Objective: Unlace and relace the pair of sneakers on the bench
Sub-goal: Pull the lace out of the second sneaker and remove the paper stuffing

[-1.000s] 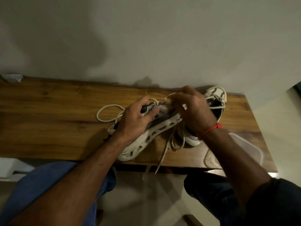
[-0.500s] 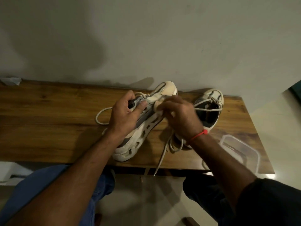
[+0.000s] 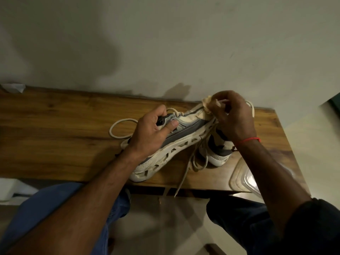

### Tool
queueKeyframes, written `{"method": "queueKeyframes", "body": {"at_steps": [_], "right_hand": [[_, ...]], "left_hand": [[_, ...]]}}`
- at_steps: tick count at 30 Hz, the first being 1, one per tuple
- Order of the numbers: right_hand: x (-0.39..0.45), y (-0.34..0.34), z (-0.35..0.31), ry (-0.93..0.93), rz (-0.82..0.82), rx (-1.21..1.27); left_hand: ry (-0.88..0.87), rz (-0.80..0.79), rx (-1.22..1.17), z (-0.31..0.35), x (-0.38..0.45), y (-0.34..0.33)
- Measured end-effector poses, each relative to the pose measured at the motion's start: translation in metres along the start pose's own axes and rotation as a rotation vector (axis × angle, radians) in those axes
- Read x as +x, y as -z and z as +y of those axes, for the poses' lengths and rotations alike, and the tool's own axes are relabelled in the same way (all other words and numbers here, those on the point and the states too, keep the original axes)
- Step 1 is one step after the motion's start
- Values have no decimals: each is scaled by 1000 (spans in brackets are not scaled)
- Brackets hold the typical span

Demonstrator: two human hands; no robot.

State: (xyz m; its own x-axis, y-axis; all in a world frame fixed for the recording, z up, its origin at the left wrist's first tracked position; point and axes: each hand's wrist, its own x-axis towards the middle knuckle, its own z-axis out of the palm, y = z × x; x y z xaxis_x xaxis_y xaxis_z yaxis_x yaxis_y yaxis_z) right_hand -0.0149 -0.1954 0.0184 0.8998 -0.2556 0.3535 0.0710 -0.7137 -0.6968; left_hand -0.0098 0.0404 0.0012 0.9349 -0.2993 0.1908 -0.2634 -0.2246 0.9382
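Observation:
A white and grey sneaker lies on its side across the wooden bench, its sole facing me. My left hand grips its upper near the eyelets. My right hand pinches the cream lace and the tongue at the shoe's far end. Lace strands loop down over the bench's front edge, and another loop lies to the left of my left hand. The second sneaker stands behind, mostly hidden by my right hand and wrist.
A clear plastic lid or container lies at the bench's right front corner. The bench stands against a plain wall. A white scrap sits at the bench's far left corner. My knees in blue trousers are below the front edge.
The sneaker has tipped and its far end has swung right. My right hand has moved up and right, pulling the lace and tongue. My left hand kept its grip.

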Motion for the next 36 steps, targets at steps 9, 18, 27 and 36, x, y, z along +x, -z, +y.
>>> {"method": "queueKeyframes", "body": {"at_steps": [9, 18, 27, 36], "right_hand": [[-12, -11, -4, 123, -23, -196], [-44, -43, -42, 337, -126, -115], [2, 1, 25, -55, 32, -207], [-29, -43, -12, -31, -92, 86]], "left_hand": [[26, 59, -15, -1, -2, -5], [146, 154, -37, -2, 1, 3], [153, 97, -76, 2, -1, -1], [328, 177, 47, -8, 0, -2]]}}
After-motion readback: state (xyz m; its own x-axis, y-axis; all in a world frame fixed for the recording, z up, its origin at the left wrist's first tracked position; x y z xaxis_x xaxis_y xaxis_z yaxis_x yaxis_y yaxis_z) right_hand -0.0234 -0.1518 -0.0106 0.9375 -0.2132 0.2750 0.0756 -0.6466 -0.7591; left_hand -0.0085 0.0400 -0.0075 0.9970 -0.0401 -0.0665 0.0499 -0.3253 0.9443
